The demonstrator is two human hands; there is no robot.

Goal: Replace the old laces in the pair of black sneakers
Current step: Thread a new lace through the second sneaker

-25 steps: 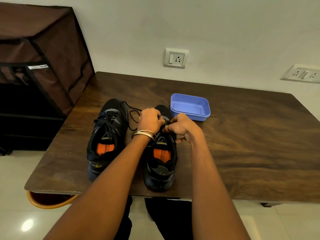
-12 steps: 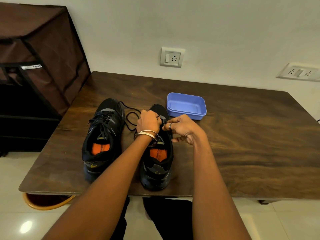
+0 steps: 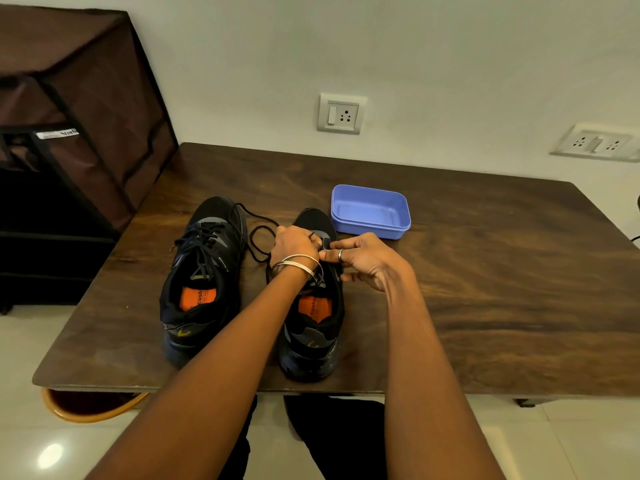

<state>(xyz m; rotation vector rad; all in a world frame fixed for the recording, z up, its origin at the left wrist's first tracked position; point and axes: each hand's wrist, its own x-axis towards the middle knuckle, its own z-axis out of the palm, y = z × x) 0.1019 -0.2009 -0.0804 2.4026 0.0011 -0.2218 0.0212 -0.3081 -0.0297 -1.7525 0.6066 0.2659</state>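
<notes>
At frame centre, both hands, left hand (image 3: 294, 244) and right hand (image 3: 360, 259), still pinch the thin black lace (image 3: 258, 237) over the right black mesh sneaker (image 3: 313, 327); the view has barely shifted.

Bare forearms, no sleeves. Left wrist: thin silver bangles (image 3: 298, 262). Right hand (image 3: 363, 259): silver ring (image 3: 340, 255) on finger. Dark trousers (image 3: 332, 441) at 6 o'clock.

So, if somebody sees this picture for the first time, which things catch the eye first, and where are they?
Two black sneakers stand side by side near the front edge of the table. Both hands, left hand and right hand, work at the lace area of the right sneaker, while the left sneaker is laced, its lace looping onto the wood. Behind the right sneaker sits a blue tray.
</notes>
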